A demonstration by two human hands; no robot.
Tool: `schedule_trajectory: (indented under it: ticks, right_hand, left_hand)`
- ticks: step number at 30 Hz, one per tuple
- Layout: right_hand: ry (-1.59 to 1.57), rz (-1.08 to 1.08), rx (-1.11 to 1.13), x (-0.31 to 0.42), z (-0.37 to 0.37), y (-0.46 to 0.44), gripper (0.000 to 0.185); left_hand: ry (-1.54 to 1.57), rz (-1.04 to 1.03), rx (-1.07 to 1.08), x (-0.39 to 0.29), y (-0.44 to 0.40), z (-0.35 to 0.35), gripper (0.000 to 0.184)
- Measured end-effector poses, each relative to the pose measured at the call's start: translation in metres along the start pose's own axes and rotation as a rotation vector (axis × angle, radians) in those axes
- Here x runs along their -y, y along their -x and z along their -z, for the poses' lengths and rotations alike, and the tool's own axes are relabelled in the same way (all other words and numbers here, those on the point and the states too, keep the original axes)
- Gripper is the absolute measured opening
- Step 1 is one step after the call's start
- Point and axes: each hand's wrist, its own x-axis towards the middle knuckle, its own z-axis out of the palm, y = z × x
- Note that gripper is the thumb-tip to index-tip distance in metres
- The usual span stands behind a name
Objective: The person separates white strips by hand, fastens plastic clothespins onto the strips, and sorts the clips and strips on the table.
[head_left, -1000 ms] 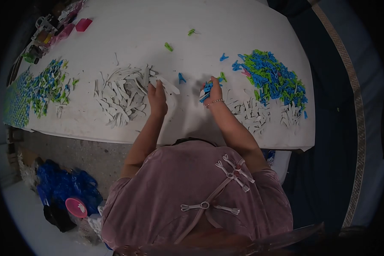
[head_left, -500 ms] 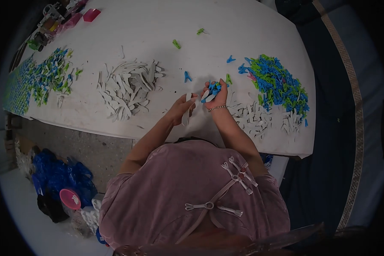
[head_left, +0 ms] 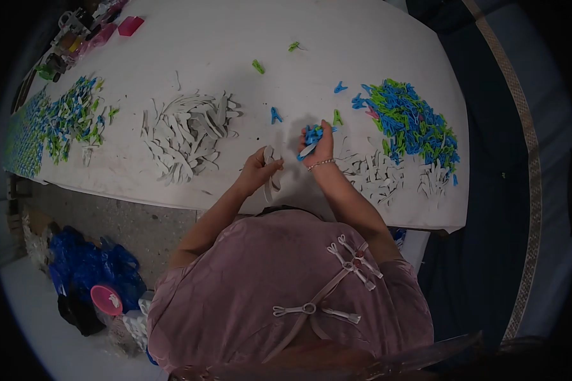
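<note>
My left hand (head_left: 255, 173) pinches a few pale, flat strips (head_left: 270, 188) that stick out above and below the fingers. Cupped in my right hand (head_left: 324, 149) are several blue clothespins (head_left: 313, 134), with a bit of green and one whitish strip (head_left: 307, 150) among them. The two hands are apart, just above the table's near side. A lone blue clothespin (head_left: 276, 115) lies beyond them, and a green clothespin (head_left: 337, 117) is right by my right fingertips. Left of my left hand is a heap of pale strips (head_left: 190, 133).
On the white table (head_left: 216, 38), a big pile of blue and green clothespins (head_left: 413, 124) sits at right, with loose pale strips (head_left: 375, 174) nearer me. More clothespins with strips (head_left: 76, 120) spread at far left. Blue plastic bags (head_left: 92, 260) and a pink bowl (head_left: 106, 299) are below left.
My left hand has moved left and toward my body with the strips, away from my right hand. My right hand stays nearly in place with its clothespins.
</note>
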Motion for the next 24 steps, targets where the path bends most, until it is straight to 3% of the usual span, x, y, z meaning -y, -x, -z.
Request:
schedule_trajectory:
  ticks: [1, 2, 4, 6, 7, 11, 13, 14, 16, 17, 18, 19, 20, 24]
  right_hand:
    - [0.031, 0.018, -0.047, -0.014, -0.006, 0.008, 0.033]
    - [-0.008, 0.025, -0.062, -0.030, -0.004, 0.004, 0.033]
    - [-0.048, 0.043, -0.080, -0.046, 0.002, 0.001, 0.033]
    - [-0.051, -0.049, -0.032, -0.049, 0.003, 0.006, 0.030]
    - [-0.005, 0.013, -0.085, -0.049, 0.000, 0.005, 0.029]
    - [0.030, -0.107, -0.072, -0.024, 0.011, -0.028, 0.027]
    - [0.144, 0.083, -0.099, 0.005, 0.023, -0.065, 0.032]
    - [0.149, 0.078, -0.089, 0.019, 0.020, -0.071, 0.032]
    - [1.073, 0.328, -0.091, 0.044, 0.015, -0.086, 0.039]
    - [1.412, 0.370, 0.005, 0.054, 0.012, -0.096, 0.053]
    - [1.412, 0.373, 0.004, 0.058, 0.003, -0.098, 0.053]
    - [1.637, 0.506, -0.005, 0.060, -0.009, -0.093, 0.056]
    - [1.859, 0.639, -0.018, 0.060, -0.021, -0.091, 0.060]
    - [2.081, 0.790, 0.087, 0.073, -0.064, -0.136, 0.057]
  left_hand:
    - [-0.050, -0.130, -0.078, 0.003, -0.005, -0.002, 0.014]
    - [-0.047, -0.132, -0.069, 0.000, -0.007, -0.007, 0.014]
    - [-0.354, -0.256, -0.112, -0.010, -0.005, -0.018, 0.014]
    - [-0.394, -0.269, -0.142, 0.011, -0.012, -0.014, 0.014]
    - [-0.432, -0.275, -0.182, 0.012, -0.014, -0.015, 0.016]
    - [-0.654, -0.479, -0.146, -0.003, -0.004, -0.020, 0.016]
    - [-0.620, -0.527, -0.084, -0.009, -0.003, -0.018, 0.012]
    - [-0.625, -0.530, -0.096, -0.014, -0.008, -0.012, 0.012]
    - [-0.463, -0.480, -0.281, -0.026, -0.018, 0.005, 0.013]
    - [-0.463, -0.484, -0.284, -0.032, -0.025, 0.013, 0.013]
    - [-0.348, -0.370, -0.376, -0.039, -0.032, 0.023, 0.013]
    - [-0.234, -0.251, -0.458, -0.043, -0.038, 0.033, 0.014]
    - [-0.263, -0.243, -0.457, -0.047, -0.043, 0.042, 0.014]
    - [-0.552, -0.267, -0.422, -0.006, -0.079, 0.076, 0.018]
